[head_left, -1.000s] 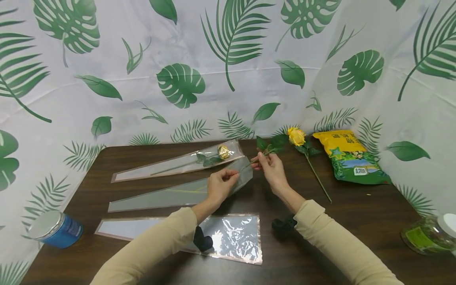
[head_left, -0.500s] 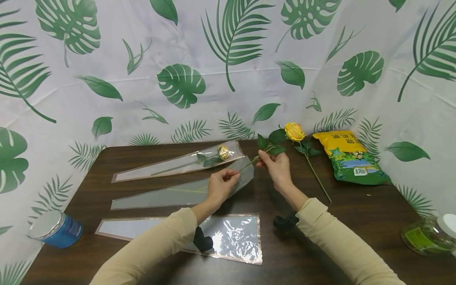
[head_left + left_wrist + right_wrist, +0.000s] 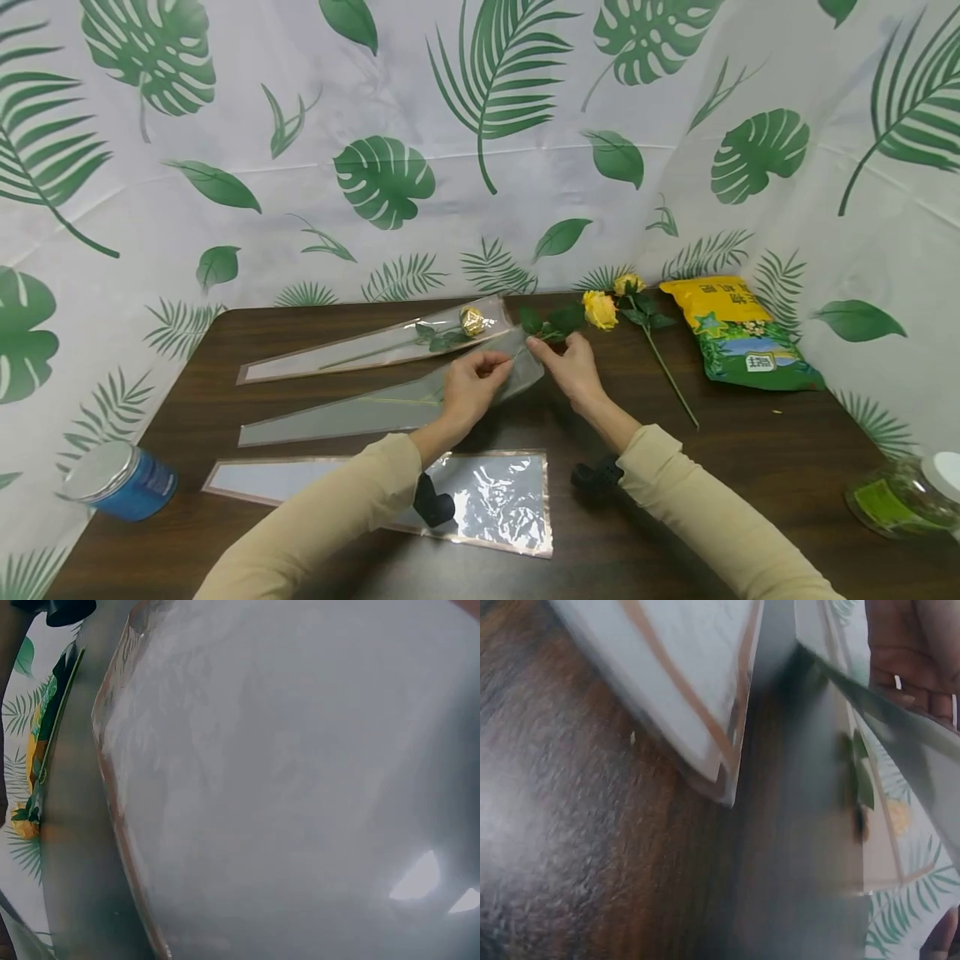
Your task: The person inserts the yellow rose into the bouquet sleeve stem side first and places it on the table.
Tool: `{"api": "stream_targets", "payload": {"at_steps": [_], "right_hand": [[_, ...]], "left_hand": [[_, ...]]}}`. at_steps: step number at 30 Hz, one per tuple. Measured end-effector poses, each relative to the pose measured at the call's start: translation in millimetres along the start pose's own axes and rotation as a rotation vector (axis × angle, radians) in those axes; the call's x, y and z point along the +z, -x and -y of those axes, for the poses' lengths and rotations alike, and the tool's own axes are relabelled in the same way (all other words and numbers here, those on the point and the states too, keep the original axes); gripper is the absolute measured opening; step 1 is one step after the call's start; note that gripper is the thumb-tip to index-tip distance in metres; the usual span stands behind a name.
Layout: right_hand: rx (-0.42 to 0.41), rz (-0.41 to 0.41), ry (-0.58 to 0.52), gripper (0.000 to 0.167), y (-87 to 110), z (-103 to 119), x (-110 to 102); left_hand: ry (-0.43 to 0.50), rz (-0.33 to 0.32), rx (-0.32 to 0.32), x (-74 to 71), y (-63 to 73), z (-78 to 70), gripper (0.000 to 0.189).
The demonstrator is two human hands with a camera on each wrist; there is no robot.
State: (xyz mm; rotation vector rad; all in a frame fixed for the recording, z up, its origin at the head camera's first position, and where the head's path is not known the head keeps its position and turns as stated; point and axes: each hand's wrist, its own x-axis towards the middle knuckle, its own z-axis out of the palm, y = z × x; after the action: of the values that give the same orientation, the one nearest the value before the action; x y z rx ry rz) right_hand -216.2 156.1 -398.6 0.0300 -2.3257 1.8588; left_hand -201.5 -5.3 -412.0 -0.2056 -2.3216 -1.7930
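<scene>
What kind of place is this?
Probably a little flower-wrapping spot, maybe indoors: there are yellow roses, clear flower sleeves on a dark wood-look table, and leaf-print cloth behind.

A yellow rose (image 3: 599,310) with dark green leaves leans with its bloom to the right, the right hand's fingers (image 3: 579,344) pinching it by the leaves; its thin stem slants into a greyish, see-through tapered sleeve (image 3: 330,418). The left hand's fingers (image 3: 486,358) hold the sleeve's wide mouth off the counter (image 3: 750,475), narrow tip pointing left.
</scene>
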Motion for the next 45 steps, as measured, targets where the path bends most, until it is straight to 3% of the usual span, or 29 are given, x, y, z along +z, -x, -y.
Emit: {"api": "stream_targets", "payload": {"at_steps": [3, 8, 12, 17, 22, 26, 30, 35, 40, 45], "right_hand": [[-0.014, -0.028, 0.018, 0.034, 1.6, -1, -3], [0.001, -0.090, -0.080, 0.033, 2.7, 0, -8], [0.011, -0.154, -0.185, 0.033, 3.1, 2, -9], [0.049, -0.202, -0.374, 0.022, 2.9, 5, -5], [0.107, -0.263, -0.338, 0.018, 3.3, 4, 0], [0.168, -0.261, -0.304, 0.017, 2.8, 4, 4], [0.238, -0.196, -0.299, 0.024, 2.1, 4, 7], [0.289, -0.134, -0.393, 0.017, 2.5, 1, 4], [0.248, -0.163, -0.557, 0.019, 6.7, -3, -5], [0.116, -0.185, -0.568, 0.020, 8.4, -2, -13]], "left_hand": [[0.012, -0.016, -0.022, 0.1, 0.2, 2.6, 0.011], [-0.033, -0.044, -0.022, -1.5, -0.5, 2.0, 0.010], [-0.052, -0.041, -0.027, -2.2, -1.9, -0.8, 0.010], [-0.058, -0.037, -0.012, -2.5, -4.2, -3.7, 0.010], [-0.035, -0.024, 0.009, -2.5, -5.3, -7.0, 0.011], [-0.026, -0.006, 0.030, -1.6, -6.0, -8.6, 0.012], [-0.020, 0.002, 0.063, -0.9, -6.5, -10.8, 0.012], [0.007, 0.008, 0.076, -0.3, -5.9, -12.0, 0.012], [0.044, -0.003, 0.039, -0.8, -4.1, -6.1, 0.012], [0.007, -0.011, 0.035, -1.7, -3.1, -4.6, 0.011]]}}
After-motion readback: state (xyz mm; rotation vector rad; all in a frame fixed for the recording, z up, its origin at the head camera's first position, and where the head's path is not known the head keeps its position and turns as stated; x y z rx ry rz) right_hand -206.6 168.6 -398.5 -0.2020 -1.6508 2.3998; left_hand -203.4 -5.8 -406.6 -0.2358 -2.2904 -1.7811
